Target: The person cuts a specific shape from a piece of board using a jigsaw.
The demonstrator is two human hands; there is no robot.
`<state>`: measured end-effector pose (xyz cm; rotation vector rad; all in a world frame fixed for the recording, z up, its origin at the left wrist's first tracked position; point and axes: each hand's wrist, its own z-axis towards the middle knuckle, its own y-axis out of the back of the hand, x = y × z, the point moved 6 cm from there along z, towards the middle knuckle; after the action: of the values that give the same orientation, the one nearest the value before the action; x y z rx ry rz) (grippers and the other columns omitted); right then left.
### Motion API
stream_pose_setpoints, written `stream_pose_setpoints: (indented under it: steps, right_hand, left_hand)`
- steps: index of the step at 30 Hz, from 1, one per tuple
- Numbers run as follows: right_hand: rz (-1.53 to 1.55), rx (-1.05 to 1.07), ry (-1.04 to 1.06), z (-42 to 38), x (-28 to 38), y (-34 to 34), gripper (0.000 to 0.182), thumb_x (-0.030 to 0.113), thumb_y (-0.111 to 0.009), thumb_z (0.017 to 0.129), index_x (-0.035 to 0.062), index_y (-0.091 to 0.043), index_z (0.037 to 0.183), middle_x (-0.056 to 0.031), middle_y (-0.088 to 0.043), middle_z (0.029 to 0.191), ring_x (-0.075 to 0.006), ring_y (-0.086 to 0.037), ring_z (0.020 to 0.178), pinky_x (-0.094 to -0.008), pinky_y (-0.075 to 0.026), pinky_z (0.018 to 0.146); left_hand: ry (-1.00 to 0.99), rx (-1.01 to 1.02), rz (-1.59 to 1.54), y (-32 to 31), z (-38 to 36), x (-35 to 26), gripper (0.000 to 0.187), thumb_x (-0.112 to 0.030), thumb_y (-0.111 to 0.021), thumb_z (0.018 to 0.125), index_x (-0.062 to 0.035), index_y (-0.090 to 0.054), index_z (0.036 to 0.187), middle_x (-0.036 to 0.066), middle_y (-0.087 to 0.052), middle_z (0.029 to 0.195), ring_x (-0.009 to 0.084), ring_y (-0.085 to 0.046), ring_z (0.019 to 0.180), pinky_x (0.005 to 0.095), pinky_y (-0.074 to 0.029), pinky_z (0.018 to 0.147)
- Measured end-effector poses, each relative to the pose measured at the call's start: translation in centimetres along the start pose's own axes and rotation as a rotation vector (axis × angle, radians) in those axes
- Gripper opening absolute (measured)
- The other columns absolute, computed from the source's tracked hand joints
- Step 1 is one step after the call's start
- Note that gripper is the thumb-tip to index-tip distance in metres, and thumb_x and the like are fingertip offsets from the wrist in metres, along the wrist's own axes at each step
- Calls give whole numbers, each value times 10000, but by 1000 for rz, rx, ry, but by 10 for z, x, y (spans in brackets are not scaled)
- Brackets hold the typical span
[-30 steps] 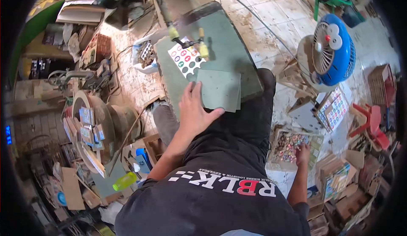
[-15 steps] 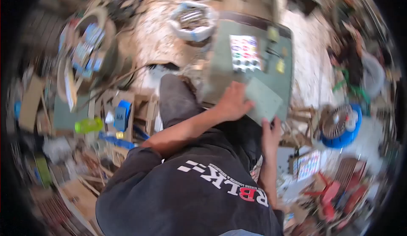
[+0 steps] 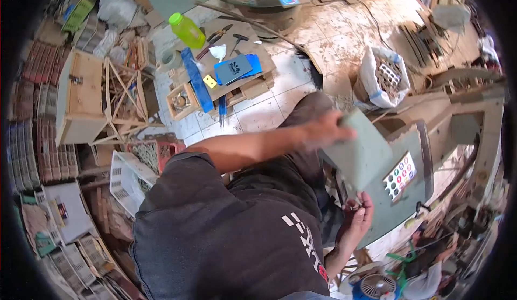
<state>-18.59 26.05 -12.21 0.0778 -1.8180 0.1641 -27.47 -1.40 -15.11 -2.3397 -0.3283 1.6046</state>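
A thin grey-green board (image 3: 362,152) is held tilted over the bench in front of my lap. My left hand (image 3: 329,130), smeared by motion, is at its upper left corner with the fingers closed over the edge. Below, my right hand (image 3: 356,216) has its thumb and fingers curled together at the board's lower corner. Beyond the board, a white sheet of coloured round patterns (image 3: 401,176) lies on the green bench top (image 3: 385,214). A small dark tool (image 3: 421,208) lies near the bench's edge.
A white sack of scraps (image 3: 383,79) stands past the bench. To the left, a low table holds a green bottle (image 3: 187,30), pliers (image 3: 219,33) and a blue packet (image 3: 237,69). Crates (image 3: 126,179) stand beside me. A blue fan (image 3: 377,286) and another person (image 3: 431,262) are at lower right.
My view has swung left, bringing the low table and crates into fuller sight. The board looks more raised and tilted. My left hand has moved from its face to its upper corner.
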Motion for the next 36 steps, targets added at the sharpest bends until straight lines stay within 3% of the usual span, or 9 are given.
stream_pose_setpoints:
  steps: [7,13,20,22,28,30,33,34,36]
  right_hand:
    - [-238,63,-68,23,-3,-23,522,375,-683,1034,-40,-579,1332,-131,-655,1272,-203,-640,1078,-352,-508,983]
    - [-240,31,-170,28,-8,-30,468,301,-698,1031,-40,-580,1328,-136,-668,1253,-219,-649,1132,-353,-509,1004]
    - [-300,7,-141,34,12,-20,393,215,-674,1030,-41,-601,1319,-117,-689,1214,-163,-646,1066,-324,-512,966]
    - [-304,-121,-112,30,19,-6,355,205,-670,1033,-38,-618,1286,-97,-692,1154,-150,-637,1012,-310,-512,922]
    - [-222,-157,-313,-63,-21,76,197,193,-660,1043,17,-643,956,12,-627,831,-70,-542,748,-249,-438,680]
    - [-361,-242,-490,-125,-54,113,185,114,-578,995,43,-632,833,-6,-609,752,-74,-545,671,-258,-433,608]
    - [-537,-57,-946,-228,-112,120,181,164,-662,952,-4,-725,980,-50,-709,776,-119,-591,689,-315,-482,647]
    - [-506,159,-602,-277,-167,119,201,196,-673,928,25,-757,994,-80,-759,818,-141,-644,698,-360,-521,672]
    - [-505,225,-612,-287,-158,113,204,202,-675,927,26,-758,988,-85,-761,819,-149,-654,702,-366,-525,674]
  left_hand:
    - [-214,-864,-132,260,-30,-28,535,-286,-785,947,16,-575,1335,166,-684,1226,247,-696,1080,426,-610,870]
    - [-281,-984,-374,393,-92,28,538,-280,-765,962,19,-563,1360,170,-674,1263,298,-685,1111,473,-575,961]
    - [-12,-987,-238,421,-100,53,628,-367,-763,949,-1,-562,1417,126,-689,1282,277,-685,1133,450,-567,954]
    - [154,-1100,473,512,-103,82,775,-510,-753,915,103,-607,1367,210,-692,1308,301,-674,1150,409,-506,1014]
    - [344,-1044,1155,460,-104,18,687,-483,-725,916,128,-673,1226,314,-703,1224,444,-665,1150,472,-500,1014]
    - [-31,-1131,1630,386,-112,-14,507,-396,-695,928,68,-707,1131,290,-719,1117,450,-674,1057,501,-511,969]
    - [227,-66,1439,271,-104,35,276,-248,-675,906,5,-717,1008,237,-718,1019,413,-687,946,490,-538,872]
    - [477,243,1385,237,-116,57,280,-251,-681,894,-10,-744,1021,230,-735,1023,387,-706,960,471,-545,878]
    - [943,810,1332,159,-146,79,337,-302,-704,863,-45,-790,1064,214,-766,1054,333,-733,994,445,-553,907]
